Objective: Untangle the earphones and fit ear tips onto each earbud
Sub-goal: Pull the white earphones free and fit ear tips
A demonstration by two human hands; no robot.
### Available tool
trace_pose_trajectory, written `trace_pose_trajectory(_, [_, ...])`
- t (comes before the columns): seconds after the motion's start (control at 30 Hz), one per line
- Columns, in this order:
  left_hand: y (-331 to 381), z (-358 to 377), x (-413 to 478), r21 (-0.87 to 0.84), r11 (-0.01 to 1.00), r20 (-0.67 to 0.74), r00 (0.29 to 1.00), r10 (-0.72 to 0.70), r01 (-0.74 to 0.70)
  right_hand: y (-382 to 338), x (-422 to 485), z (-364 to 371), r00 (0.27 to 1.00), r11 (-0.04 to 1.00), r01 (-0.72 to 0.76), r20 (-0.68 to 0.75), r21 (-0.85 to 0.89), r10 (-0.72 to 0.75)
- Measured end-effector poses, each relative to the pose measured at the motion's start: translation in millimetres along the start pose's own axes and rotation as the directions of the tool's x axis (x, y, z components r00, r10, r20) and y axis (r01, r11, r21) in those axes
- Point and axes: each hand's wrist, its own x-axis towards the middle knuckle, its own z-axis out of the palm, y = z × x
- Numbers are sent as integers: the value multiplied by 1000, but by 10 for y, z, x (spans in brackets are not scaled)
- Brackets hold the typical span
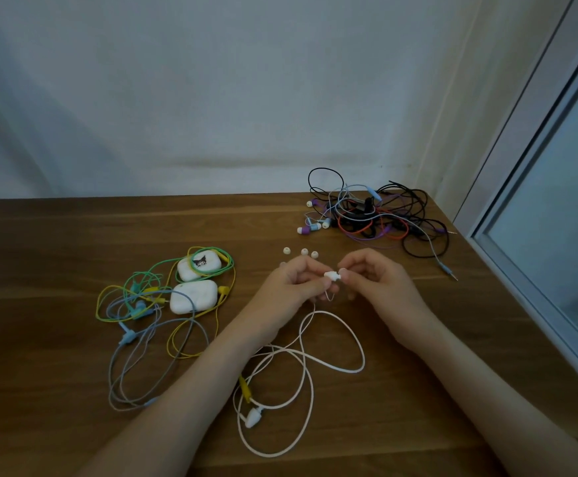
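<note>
Nearest the lens: white cord [310,373] in loose open loops on the table [57,235], no knots visible, so judged untangled. Second earbud [253,417] at the near end of the loops, flat on the wood; tip fitted or not, cannot tell. Yellow plug [245,387] just beside it, close against the left forearm.

Above the loops: first earbud [331,276] raised off the table, pinched between thumb and fingers of the left hand [291,287]. Right hand [373,280] curled, fingertips pinching something small and white at the earbud's nose, judged to be an ear tip mid-fit; seating not confirmed.

Three spare ear tips [304,252] in a row just beyond the hands, nothing between.

Remaining, as judged — finish this tip, check the second earbud, then clear two further groups:
- Left: green, yellow and blue cords [150,304] crossed over each other and looped around two white cases [194,297].
- Far right, near the window frame [521,201]: dense pile [373,215] of black, red, purple and grey cords.

Possible snag: white cord trailing below the left hand, liable to drag
</note>
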Motion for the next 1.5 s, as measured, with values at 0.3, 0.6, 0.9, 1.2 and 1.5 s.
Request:
trace_pose_trajectory(0.3, [4,-14,22,-46,999,-2,1000,-29,29,41,30,26,995,984,-92,42,153,86])
trace_pose_trajectory(0.6, [-15,-1,29,31,999,7,1000,-10,10,43,21,75,993,992,-88,-64,93,94])
trace_pose_trajectory(0.9, [-22,-10,35,-48,998,-44,998,-36,34,31,5,91,992,989,-124,-22,86,127])
trace_pose_trajectory(1.2, [7,-14,17,-56,997,-38,998,-50,47,37,1,90,992,990,-130,0,62,130])
trace_pose_trajectory(1.5, [16,-10,-4,-22,999,-36,999,-40,39,66,11,90,992,990,-126,20,57,125])
